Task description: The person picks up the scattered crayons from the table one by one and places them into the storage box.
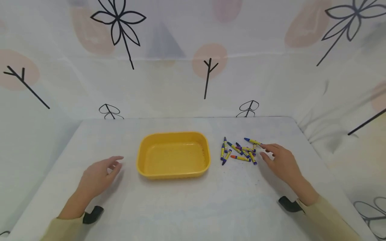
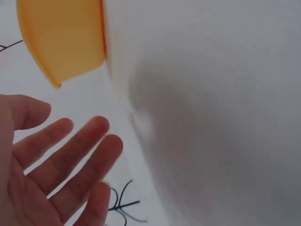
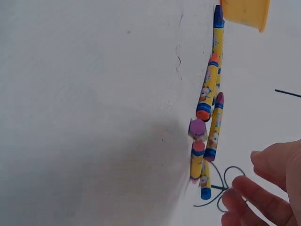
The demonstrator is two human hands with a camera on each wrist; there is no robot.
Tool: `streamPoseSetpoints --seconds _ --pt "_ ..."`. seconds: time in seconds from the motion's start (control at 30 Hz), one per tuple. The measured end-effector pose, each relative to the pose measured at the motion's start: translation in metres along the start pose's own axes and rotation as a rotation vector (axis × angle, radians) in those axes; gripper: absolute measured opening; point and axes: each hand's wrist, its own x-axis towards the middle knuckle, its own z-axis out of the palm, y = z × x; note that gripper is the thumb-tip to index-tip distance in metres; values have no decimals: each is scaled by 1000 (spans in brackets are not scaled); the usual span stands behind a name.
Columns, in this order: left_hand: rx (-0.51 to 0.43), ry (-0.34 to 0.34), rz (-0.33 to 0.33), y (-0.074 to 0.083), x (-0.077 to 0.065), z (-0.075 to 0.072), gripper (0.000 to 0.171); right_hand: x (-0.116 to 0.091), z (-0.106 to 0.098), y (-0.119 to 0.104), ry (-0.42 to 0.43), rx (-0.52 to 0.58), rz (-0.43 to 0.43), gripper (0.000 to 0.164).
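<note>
Several crayons with yellow wrappers lie in a loose pile on the right of the table, among them an orange crayon (image 1: 240,158) and a blue-tipped crayon (image 1: 252,141). My right hand (image 1: 281,163) hovers at the pile's right edge, its index fingertip close to the end of the blue-tipped crayon; whether they touch I cannot tell. In the right wrist view its thumb and fingers (image 3: 263,197) stand apart with nothing between them. A yellow tray (image 1: 173,175) sits in the middle. Left of it, my left hand (image 1: 98,175) hangs over the table, fingers loosely bent and holding nothing.
The table (image 1: 193,207) has a white cover with small dark marks near the crayons. Behind it and at both sides hangs a patterned cloth (image 1: 169,83). Dark bands (image 1: 93,215) show at both wrists.
</note>
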Motion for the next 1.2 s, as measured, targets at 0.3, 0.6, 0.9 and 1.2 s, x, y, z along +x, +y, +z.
streamPoseSetpoints --seconds 0.3,0.6,0.9,1.2 --pt "-493 -13 32 14 12 13 38 21 16 -3 -158 79 81 30" --pt "-692 -84 72 29 17 19 40 31 19 -7 -226 88 75 29" --pt "-651 -164 64 32 23 28 45 38 30 -11 -303 -57 36 23" --pt "-643 -253 64 31 30 27 50 42 29 -15 -310 -62 59 20"
